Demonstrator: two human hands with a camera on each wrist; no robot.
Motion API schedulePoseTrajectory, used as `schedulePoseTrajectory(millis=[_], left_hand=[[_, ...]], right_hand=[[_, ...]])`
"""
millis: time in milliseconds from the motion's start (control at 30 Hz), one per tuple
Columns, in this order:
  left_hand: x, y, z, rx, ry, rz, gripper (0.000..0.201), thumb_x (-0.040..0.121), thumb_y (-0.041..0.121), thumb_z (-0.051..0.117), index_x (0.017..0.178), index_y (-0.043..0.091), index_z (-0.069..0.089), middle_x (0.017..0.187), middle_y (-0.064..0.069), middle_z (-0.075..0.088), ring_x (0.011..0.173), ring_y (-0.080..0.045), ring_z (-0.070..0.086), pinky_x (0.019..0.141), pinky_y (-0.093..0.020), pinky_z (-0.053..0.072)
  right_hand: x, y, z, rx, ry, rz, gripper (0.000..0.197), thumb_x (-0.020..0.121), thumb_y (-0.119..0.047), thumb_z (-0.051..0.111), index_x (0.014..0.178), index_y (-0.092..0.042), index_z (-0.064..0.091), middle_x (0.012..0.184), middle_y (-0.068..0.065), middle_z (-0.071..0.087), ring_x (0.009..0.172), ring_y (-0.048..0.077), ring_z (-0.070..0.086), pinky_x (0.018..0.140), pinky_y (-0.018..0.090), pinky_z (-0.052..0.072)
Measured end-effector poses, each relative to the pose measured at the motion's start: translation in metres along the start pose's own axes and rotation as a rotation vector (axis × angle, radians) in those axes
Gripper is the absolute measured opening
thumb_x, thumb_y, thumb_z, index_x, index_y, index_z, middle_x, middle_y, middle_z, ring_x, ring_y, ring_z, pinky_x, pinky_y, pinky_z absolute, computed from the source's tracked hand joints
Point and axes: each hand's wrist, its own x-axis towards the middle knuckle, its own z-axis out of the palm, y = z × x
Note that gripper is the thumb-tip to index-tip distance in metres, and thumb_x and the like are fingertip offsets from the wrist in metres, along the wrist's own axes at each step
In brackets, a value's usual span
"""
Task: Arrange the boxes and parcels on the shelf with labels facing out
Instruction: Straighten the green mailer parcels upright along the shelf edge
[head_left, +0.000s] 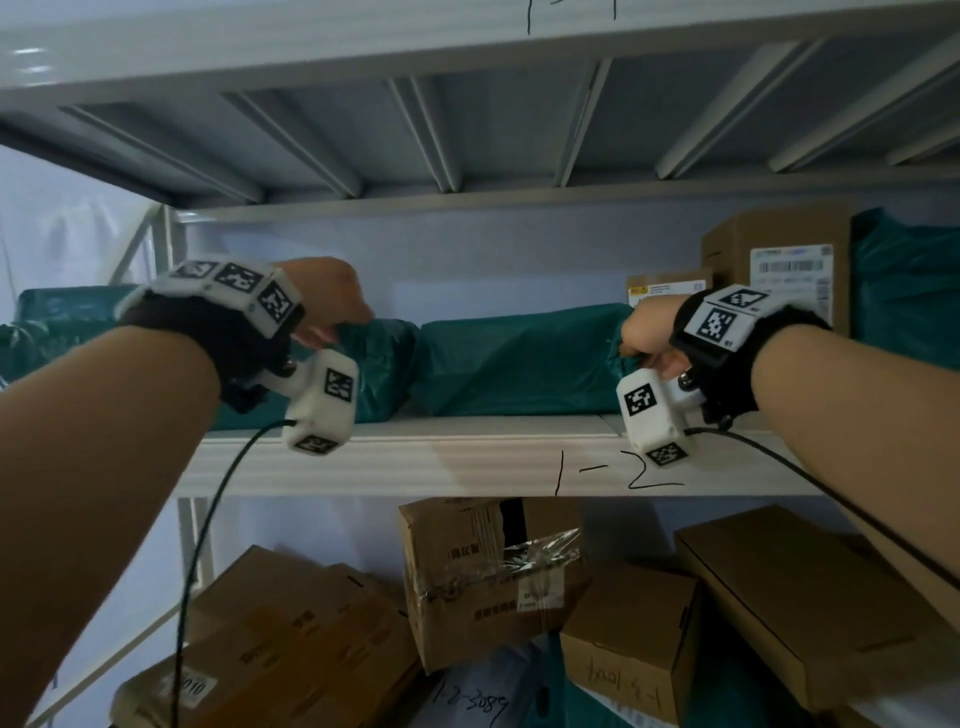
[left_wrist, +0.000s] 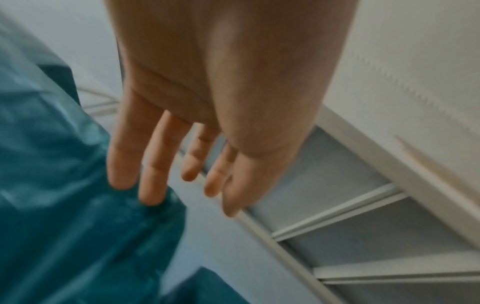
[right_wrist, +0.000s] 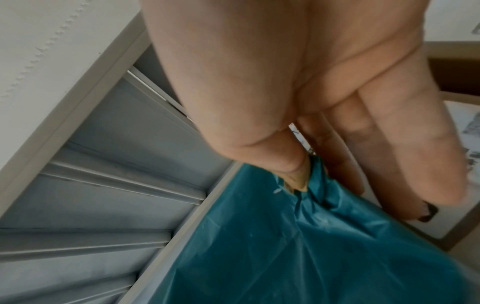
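A teal plastic parcel (head_left: 519, 364) lies across the middle of the white shelf (head_left: 441, 462), whose edge is marked "1-2". My right hand (head_left: 641, 332) pinches its right end; in the right wrist view the thumb and a finger bunch the teal parcel's (right_wrist: 311, 246) plastic in my right hand (right_wrist: 309, 179). A second teal parcel (head_left: 384, 374) lies just to its left. My left hand (head_left: 337, 306) hovers at that parcel's top. In the left wrist view, the left hand's (left_wrist: 182, 185) fingers are straight and hold nothing, beside the teal wrap (left_wrist: 64, 205). No label shows on either parcel.
A tall brown box (head_left: 779, 270) with its label facing out and a smaller box (head_left: 667, 288) stand at the back right, with another teal parcel (head_left: 904, 291) beyond. More teal parcels (head_left: 62, 322) sit far left. Several cardboard boxes (head_left: 488, 582) fill the lower shelf.
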Motion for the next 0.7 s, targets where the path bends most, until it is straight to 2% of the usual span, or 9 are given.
schedulePoseTrajectory(millis=[67,167,233,333,400,467,500,600,700], left_hand=[[0.0,0.012,0.002,-0.275,-0.069,-0.008,0.034,0.093,0.026,0.054,0.116,0.001,0.056,0.118,-0.016,0.063,0.106,-0.029,0.063,0.094,-0.039,0.052],[-0.003,0.025,0.004,-0.408,-0.122,0.027,0.034,0.092,0.025,0.057,0.117,0.003,0.058,0.118,-0.017,0.063,0.109,-0.029,0.063,0.095,-0.042,0.052],[-0.006,0.028,0.01,-0.439,-0.175,0.044,0.029,0.091,0.025,0.058,0.115,0.007,0.057,0.121,-0.015,0.062,0.108,-0.028,0.063,0.09,-0.039,0.054],[-0.011,0.031,0.013,-0.351,-0.205,0.143,0.041,0.088,0.033,0.061,0.124,0.019,0.049,0.134,-0.004,0.055,0.108,-0.023,0.059,0.09,-0.029,0.047],[-0.011,0.031,0.016,-0.253,-0.138,0.19,0.057,0.085,0.038,0.064,0.135,0.025,0.039,0.144,0.001,0.044,0.123,-0.021,0.051,0.098,-0.027,0.038],[-0.011,0.029,0.018,-0.238,-0.082,0.207,0.069,0.081,0.039,0.068,0.139,0.028,0.032,0.148,0.001,0.039,0.129,-0.022,0.046,0.105,-0.032,0.036],[-0.012,0.03,0.019,-0.238,-0.062,0.211,0.074,0.079,0.039,0.069,0.14,0.03,0.029,0.149,0.0,0.038,0.129,-0.022,0.046,0.106,-0.034,0.036],[-0.008,0.033,0.023,-0.249,-0.028,0.247,0.086,0.076,0.039,0.073,0.143,0.031,0.021,0.149,-0.003,0.037,0.129,-0.024,0.046,0.105,-0.036,0.039],[-0.006,0.04,0.029,-0.228,0.05,0.257,0.095,0.072,0.038,0.076,0.146,0.03,0.017,0.151,-0.008,0.028,0.131,-0.03,0.041,0.107,-0.042,0.039]], right_hand=[[-0.003,-0.002,-0.003,0.047,-0.004,-0.022,0.022,0.09,-0.002,0.05,0.072,-0.013,0.044,0.078,0.004,0.049,0.067,0.017,0.052,0.036,0.014,0.047],[-0.004,-0.009,0.0,0.05,-0.053,-0.032,0.026,0.092,-0.003,0.051,0.066,-0.005,0.049,0.082,0.018,0.054,0.076,0.027,0.053,0.065,0.03,0.047],[-0.005,-0.014,-0.003,0.196,-0.033,-0.059,0.027,0.091,0.0,0.05,0.065,-0.001,0.049,0.072,0.019,0.053,0.064,0.029,0.051,0.062,0.034,0.044],[-0.016,-0.023,-0.007,0.381,-0.059,-0.073,0.027,0.095,-0.001,0.044,0.068,-0.007,0.048,0.074,0.008,0.05,0.061,0.017,0.048,0.052,0.026,0.048],[-0.017,-0.025,-0.012,0.538,-0.03,-0.112,0.026,0.095,-0.001,0.044,0.069,-0.007,0.047,0.079,0.009,0.049,0.064,0.018,0.049,0.069,0.023,0.056],[-0.016,-0.024,-0.022,0.746,0.06,-0.106,0.024,0.093,0.001,0.046,0.068,-0.002,0.046,0.074,0.014,0.048,0.065,0.025,0.052,0.095,0.043,0.051],[-0.014,-0.023,-0.027,0.793,0.071,-0.103,0.023,0.092,0.0,0.047,0.069,-0.002,0.048,0.076,0.015,0.051,0.069,0.028,0.056,0.1,0.05,0.046],[-0.017,-0.024,-0.035,0.967,0.113,-0.151,0.019,0.09,-0.001,0.046,0.072,0.0,0.052,0.098,0.024,0.057,0.094,0.038,0.061,0.099,0.056,0.045],[-0.011,-0.025,-0.04,1.129,0.141,-0.162,0.006,0.088,0.002,0.043,0.088,0.002,0.049,0.122,0.032,0.057,0.106,0.045,0.06,0.097,0.059,0.045]])
